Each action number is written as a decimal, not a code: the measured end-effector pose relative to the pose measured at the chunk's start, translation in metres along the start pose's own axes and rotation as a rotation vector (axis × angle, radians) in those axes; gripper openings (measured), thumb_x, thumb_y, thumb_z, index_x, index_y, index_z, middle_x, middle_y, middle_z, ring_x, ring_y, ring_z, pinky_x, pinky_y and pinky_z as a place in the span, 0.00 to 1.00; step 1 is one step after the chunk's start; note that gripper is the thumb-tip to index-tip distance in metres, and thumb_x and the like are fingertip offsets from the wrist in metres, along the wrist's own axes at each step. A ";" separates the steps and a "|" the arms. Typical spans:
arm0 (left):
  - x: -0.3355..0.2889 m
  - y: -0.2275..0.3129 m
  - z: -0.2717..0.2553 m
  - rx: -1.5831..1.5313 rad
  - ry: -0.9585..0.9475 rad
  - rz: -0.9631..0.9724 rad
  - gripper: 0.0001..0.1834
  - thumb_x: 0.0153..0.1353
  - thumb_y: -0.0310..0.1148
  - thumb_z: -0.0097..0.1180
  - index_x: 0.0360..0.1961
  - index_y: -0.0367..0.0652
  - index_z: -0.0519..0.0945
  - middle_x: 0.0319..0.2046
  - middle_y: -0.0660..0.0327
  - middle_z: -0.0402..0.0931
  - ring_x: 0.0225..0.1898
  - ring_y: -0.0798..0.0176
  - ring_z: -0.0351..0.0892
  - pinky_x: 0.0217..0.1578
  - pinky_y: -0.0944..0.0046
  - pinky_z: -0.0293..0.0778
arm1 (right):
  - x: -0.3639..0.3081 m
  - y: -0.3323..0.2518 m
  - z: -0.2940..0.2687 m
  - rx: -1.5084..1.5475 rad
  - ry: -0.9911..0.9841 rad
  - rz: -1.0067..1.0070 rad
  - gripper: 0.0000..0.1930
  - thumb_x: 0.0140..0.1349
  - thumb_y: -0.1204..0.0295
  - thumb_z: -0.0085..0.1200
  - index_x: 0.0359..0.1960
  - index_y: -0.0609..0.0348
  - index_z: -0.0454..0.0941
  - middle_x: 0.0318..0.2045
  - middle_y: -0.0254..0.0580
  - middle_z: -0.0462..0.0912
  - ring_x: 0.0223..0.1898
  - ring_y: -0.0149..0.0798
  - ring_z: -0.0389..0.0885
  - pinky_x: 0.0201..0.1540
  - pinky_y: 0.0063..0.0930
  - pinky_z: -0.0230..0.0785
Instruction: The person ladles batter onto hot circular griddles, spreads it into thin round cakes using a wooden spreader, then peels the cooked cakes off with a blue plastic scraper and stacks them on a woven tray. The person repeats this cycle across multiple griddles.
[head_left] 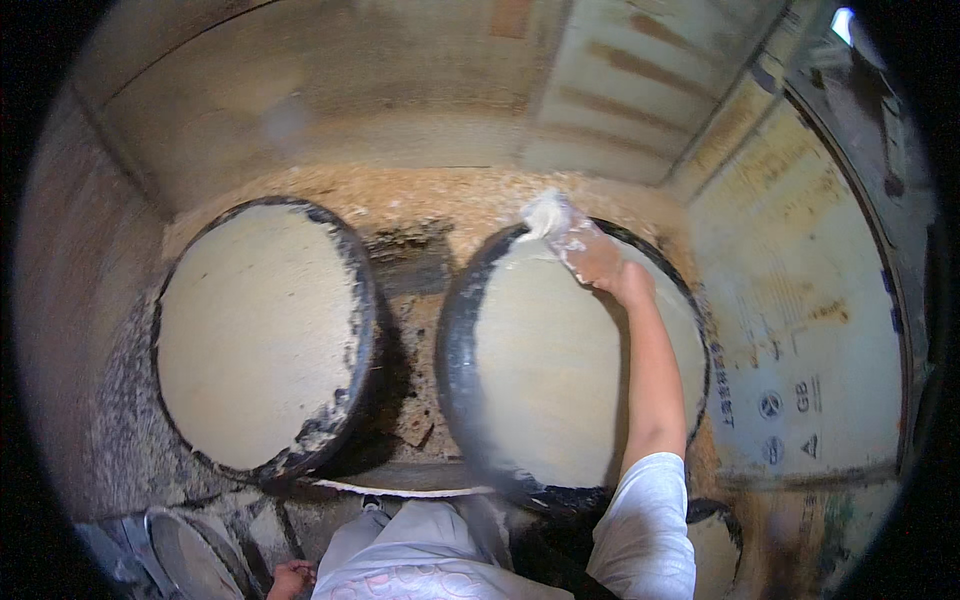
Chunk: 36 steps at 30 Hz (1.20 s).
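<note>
Two round dark griddles stand side by side, each covered with a pale layer of batter: the left griddle [366, 300] and the right griddle [462, 345]. Over the far part of the right one reaches my right hand [632, 284], closed around a flat brownish scraper [590, 252]. White wet batter [547, 213] coats the scraper's far end, at the griddle's far rim. My left hand [291, 578] hangs low beside my body, its fingers curled, with nothing visible in them. It is nearest to a round, shallow container at the lower left.
Board walls [400, 90] close off the back and sides, with a stained pale panel [800, 340] at the right. Crumbly tan material [420, 195] lies behind the griddles. The round container [185, 550] and a pale-filled vessel [712, 550] stand low on either side of me.
</note>
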<state>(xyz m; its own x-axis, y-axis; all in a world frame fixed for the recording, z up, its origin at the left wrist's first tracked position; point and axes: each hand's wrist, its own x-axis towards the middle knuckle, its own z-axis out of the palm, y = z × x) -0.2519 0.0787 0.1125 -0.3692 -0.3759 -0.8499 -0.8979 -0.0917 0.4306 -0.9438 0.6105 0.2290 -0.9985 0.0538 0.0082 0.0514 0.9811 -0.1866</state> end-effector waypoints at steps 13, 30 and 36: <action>-0.026 -0.190 -0.012 -0.609 -0.053 -0.038 0.12 0.59 0.30 0.46 0.38 0.41 0.81 0.27 0.62 0.80 0.26 0.66 0.77 0.29 0.67 0.74 | -0.351 -0.448 0.127 0.402 -0.411 -1.299 0.36 0.42 0.42 0.61 0.47 0.57 0.76 0.17 0.49 0.77 0.20 0.49 0.78 0.24 0.39 0.72; -0.037 -0.393 -0.110 -1.596 0.253 0.031 0.19 0.62 0.41 0.51 0.47 0.37 0.73 0.38 0.48 0.78 0.36 0.51 0.78 0.37 0.51 0.75 | -0.736 -0.491 0.267 -0.434 -0.585 -1.159 0.30 0.63 0.70 0.40 0.66 0.61 0.46 0.42 0.55 0.74 0.38 0.49 0.79 0.36 0.37 0.75; -0.046 -0.325 -0.163 -1.787 -0.139 0.156 0.17 0.66 0.42 0.43 0.42 0.39 0.72 0.39 0.51 0.75 0.41 0.53 0.75 0.43 0.55 0.72 | -0.729 -0.453 0.273 -0.365 -0.405 -1.234 0.30 0.60 0.72 0.43 0.64 0.63 0.51 0.36 0.49 0.74 0.35 0.45 0.78 0.35 0.36 0.73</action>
<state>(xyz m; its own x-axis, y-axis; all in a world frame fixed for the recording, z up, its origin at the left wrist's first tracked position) 0.0964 -0.0244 0.0614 -0.5165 -0.4141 -0.7495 0.4273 -0.8831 0.1935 -0.2440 0.0760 0.0389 -0.3284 -0.8886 -0.3204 -0.9383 0.3459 0.0023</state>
